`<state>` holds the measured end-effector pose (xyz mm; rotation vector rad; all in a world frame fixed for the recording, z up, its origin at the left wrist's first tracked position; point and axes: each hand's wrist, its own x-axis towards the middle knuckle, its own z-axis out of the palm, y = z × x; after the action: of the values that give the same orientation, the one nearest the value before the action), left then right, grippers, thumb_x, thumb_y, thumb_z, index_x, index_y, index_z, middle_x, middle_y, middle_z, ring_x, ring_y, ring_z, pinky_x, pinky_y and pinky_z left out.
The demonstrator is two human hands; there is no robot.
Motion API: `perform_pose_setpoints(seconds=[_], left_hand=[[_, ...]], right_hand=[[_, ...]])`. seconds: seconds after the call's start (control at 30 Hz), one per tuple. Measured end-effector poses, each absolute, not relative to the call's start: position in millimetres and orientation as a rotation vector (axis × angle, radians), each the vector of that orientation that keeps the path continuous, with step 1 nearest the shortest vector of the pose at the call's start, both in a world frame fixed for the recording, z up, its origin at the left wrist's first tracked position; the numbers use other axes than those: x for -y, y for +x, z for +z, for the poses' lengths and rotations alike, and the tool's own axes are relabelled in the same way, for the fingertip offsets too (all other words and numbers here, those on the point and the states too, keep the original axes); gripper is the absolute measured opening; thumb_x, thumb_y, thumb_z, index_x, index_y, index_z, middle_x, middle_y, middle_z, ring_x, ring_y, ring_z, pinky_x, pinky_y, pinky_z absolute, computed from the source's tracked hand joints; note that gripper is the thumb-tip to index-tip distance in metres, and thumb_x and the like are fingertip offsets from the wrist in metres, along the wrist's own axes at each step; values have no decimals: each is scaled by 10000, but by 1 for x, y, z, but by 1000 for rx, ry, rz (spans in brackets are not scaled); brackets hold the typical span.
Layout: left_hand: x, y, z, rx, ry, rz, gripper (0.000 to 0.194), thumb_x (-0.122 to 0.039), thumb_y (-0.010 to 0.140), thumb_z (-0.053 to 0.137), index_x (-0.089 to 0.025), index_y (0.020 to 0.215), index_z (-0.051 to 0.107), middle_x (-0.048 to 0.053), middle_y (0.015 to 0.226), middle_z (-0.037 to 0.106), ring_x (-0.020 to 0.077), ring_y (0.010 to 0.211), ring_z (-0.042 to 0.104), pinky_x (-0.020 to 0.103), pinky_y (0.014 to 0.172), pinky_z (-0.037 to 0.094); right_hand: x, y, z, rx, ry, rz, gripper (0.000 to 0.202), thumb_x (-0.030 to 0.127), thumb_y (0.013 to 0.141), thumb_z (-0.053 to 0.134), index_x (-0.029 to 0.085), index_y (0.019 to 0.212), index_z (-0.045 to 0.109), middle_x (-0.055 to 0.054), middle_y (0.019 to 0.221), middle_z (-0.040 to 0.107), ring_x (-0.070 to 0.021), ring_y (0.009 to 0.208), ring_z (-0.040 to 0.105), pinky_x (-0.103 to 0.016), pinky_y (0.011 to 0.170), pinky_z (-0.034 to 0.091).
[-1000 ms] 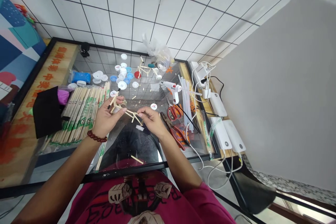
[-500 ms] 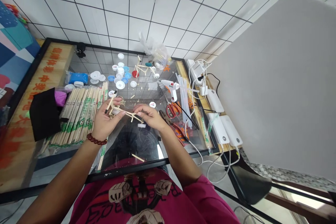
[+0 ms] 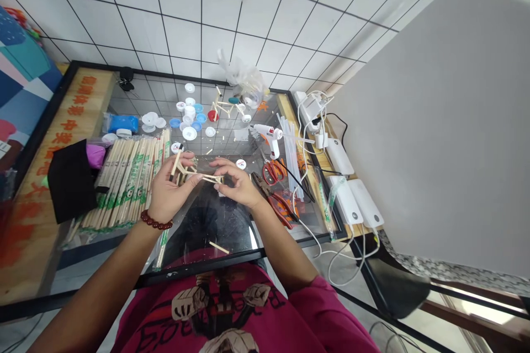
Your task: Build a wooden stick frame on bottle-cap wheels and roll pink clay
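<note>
Head cam view, and here's how I'd handle this one:

1. The stick frame [image 3: 209,177] is up in both hands, over the near-middle part of the glass tabletop [image 3: 207,226]. The left hand [image 3: 168,193] has its thumb and fingers closed on the end with the black-tipped stick [image 3: 177,161]. I'd call that the anchor hand: keep it firm but light, since thin joints probably won't like a hard squeeze.

2. The right hand [image 3: 240,187] has its fingers curved around the other end, thumb below and fingertips above. Can't tell if they're actually pinching the wood or just cupping it. For fine adjusting, I'd use the pads right beside the joint and go easy on the long stick, because leverage could pop it.

3. Keep both wrists low and steady so the frame doesn't twist between the hands. Turning it as one piece seems safer than bending one end against the other.

4. The second stick assembly [image 3: 216,106] sits farther back by the red cap [image 3: 212,116], handy for eyeballing angles, imo.

5. Glue gun [image 3: 268,133] lies off to the right, near the clear glue sticks [image 3: 292,162]. Its nozzle could be hot, so watch the knuckles. The pliers [image 3: 281,209] are close to the right forearm, so mind that elbow too.
</note>
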<state>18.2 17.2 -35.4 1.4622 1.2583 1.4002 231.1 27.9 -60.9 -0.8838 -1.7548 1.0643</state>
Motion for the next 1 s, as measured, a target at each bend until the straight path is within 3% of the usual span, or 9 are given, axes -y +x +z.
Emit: perform_pose_setpoints(seconds=[0.13,0.27,0.33,0.47,0.73,0.83,1.0], left_hand=[[-14,19,-33,-1294,1560,1356,285,-347,796,835,-219,999,683,98,1296,718,279,1250,676,489,1122,525],[-11,17,-36,-1307,1581,1272,545,-351,763,869,-239,1255,664,100,1384,681,283,1326,634,488,1175,489],[-11,15,-37,-1303,1632,1230,586,-350,767,863,-243,1305,656,103,1404,668,284,1344,622,486,1183,485],[-13,11,-39,-1254,1739,1223,465,-338,819,815,-240,1254,683,101,1357,698,277,1344,625,500,1205,462],[-10,9,-37,-1286,1858,1267,221,-308,889,757,-235,1096,735,68,1243,755,252,1192,711,495,1114,540],[-10,10,-37,-1277,1859,1274,247,-310,888,757,-234,1122,728,71,1271,743,256,1215,701,499,1129,528],[-10,9,-42,-1325,1839,1207,450,-342,853,787,-247,1279,672,78,1367,698,274,1326,637,504,1193,475]], right_hand=[[-28,236,-61,1752,-910,1084,319,524,908,738,237,1049,741,-135,1337,718,-269,1393,581,-529,1243,359],[-27,239,-62,1758,-907,1063,384,530,891,762,240,1142,749,-132,1346,718,-263,1379,597,-511,1244,375],[-26,240,-63,1756,-907,1051,420,514,871,788,237,1183,739,-135,1350,717,-264,1384,595,-511,1246,377],[-25,244,-63,1785,-892,1050,444,462,860,809,232,1230,724,-143,1375,704,-276,1404,579,-523,1245,375],[-16,255,-59,1821,-936,975,399,348,881,778,230,1256,712,-146,1390,692,-257,1357,620,-475,1202,432],[-15,255,-58,1816,-943,972,425,290,875,766,219,1287,693,-157,1416,675,-258,1364,617,-475,1201,431],[-14,257,-55,1864,-954,996,588,291,826,788,234,1390,633,-155,1508,604,-283,1423,565,-495,1224,397]])
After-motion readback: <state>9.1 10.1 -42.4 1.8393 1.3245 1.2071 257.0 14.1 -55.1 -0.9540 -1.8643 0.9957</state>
